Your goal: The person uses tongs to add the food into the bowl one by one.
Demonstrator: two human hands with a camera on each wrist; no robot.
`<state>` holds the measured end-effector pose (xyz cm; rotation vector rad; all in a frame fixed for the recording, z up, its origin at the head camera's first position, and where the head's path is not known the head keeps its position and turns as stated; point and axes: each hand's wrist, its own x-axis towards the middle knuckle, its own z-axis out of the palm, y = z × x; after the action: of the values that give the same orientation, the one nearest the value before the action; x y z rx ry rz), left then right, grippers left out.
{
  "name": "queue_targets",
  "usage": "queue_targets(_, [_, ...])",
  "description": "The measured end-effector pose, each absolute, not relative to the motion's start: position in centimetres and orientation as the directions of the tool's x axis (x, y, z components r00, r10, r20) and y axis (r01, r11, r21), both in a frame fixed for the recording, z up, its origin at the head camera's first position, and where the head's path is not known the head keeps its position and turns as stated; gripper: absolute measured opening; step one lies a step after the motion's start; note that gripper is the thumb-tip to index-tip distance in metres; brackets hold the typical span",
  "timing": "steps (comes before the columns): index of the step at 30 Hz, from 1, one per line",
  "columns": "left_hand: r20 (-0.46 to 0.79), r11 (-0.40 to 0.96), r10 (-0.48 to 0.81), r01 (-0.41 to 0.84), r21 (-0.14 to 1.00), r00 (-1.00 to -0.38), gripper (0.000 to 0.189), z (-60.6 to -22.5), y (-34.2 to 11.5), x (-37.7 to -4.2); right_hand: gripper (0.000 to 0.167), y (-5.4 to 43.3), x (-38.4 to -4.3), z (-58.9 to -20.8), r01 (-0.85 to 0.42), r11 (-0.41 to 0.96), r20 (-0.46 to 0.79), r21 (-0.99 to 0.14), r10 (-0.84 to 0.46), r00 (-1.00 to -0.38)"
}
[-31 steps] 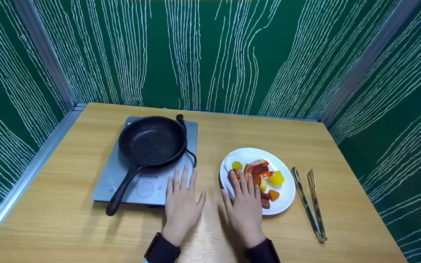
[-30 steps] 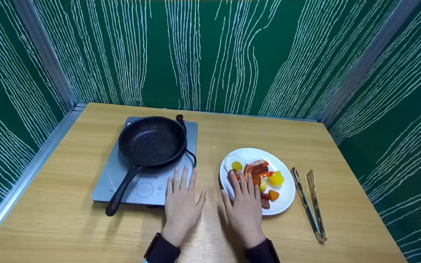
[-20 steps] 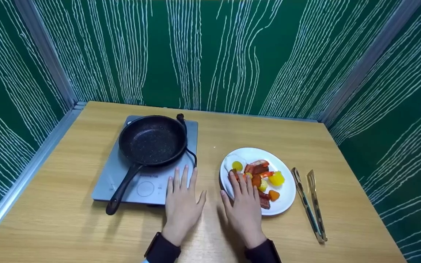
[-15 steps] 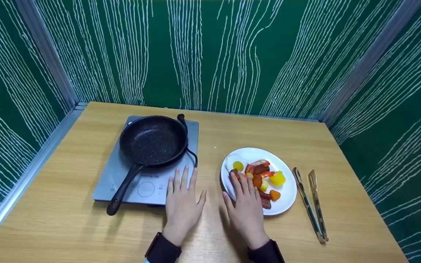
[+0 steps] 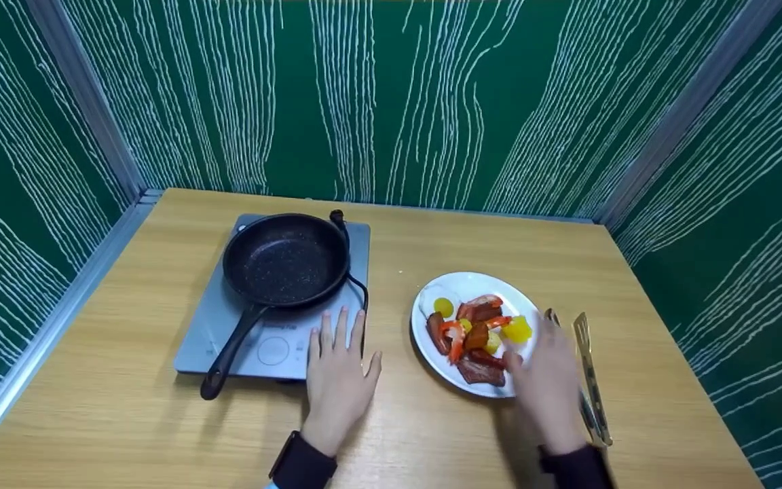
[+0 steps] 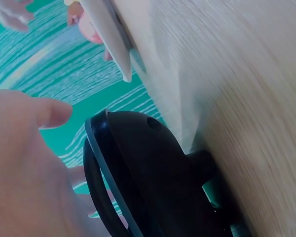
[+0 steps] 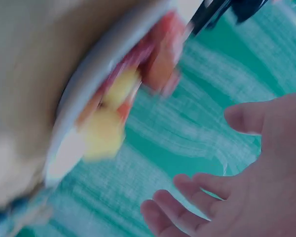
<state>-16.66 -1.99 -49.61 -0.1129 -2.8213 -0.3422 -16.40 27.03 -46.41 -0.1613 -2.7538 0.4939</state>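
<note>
My left hand (image 5: 339,387) lies with spread fingers at the near right corner of a grey induction cooktop (image 5: 194,339) and holds nothing. A black frying pan (image 5: 286,261) sits on the cooktop, its handle pointing toward the near left. Blurred, my right hand (image 5: 548,390) hovers between the white plate (image 5: 435,363) and the metal tongs (image 5: 590,380), covering part of both. In the right wrist view its thumb stands apart from its loosely bent fingers, with nothing between them. On the plate are a fried egg (image 5: 442,307), bacon (image 5: 480,370), shrimp (image 5: 455,338) and yellow chunks (image 5: 517,329).
A black cord (image 5: 360,282) runs along the cooktop's right side. Green walls (image 5: 404,102) with white streaks close off the back and sides of the wooden table (image 5: 391,258). Metal posts (image 5: 676,115) stand at the back corners.
My right hand has lifted off the left part of the plate and moved right toward the tongs, uncovering bacon and shrimp. My left hand, the pan and the plate stay put.
</note>
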Motion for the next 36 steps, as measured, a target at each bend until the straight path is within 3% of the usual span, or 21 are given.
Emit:
queue_targets(6, [0.282,0.972,0.033,0.097,0.216,-0.959,0.069,-49.7,-1.9,-16.8,0.073,33.0,-17.1,-46.2,0.252,0.930,0.116,-0.268,0.291,-0.950])
queue_targets(11, [0.279,0.973,0.041,0.101,0.206,-0.959,0.069,-49.7,-1.9,-16.9,0.076,35.6,-17.2,-47.3,0.395,0.900,-0.098,-0.186,0.383,-0.919])
queue_targets(20, [0.278,0.972,0.019,0.083,0.221,-0.960,0.068,-49.5,-2.6,-17.0,0.043,36.2,-17.6,-48.3,0.469,0.852,-0.134,-0.235,0.449,-0.883])
queue_targets(27, [0.356,0.965,0.007,0.099,0.241,-0.935,0.063,-49.0,-2.9,-16.9,0.044,36.8,-17.7,-48.2,0.467,0.843,-0.154,-0.266,0.442,-0.884])
queue_targets(31, [0.461,0.984,0.020,0.098,0.146,-0.887,0.055,-47.7,-4.0,-16.8,0.046,37.2,-17.5,-48.5,0.436,0.852,-0.129,-0.289,0.416,-0.900])
queue_targets(36, [0.500,1.000,-0.027,-0.020,0.019,-0.866,0.048,-45.9,-8.2,-17.1,0.045,37.1,-18.0,-48.8,0.450,0.848,-0.166,-0.282,0.419,-0.893])
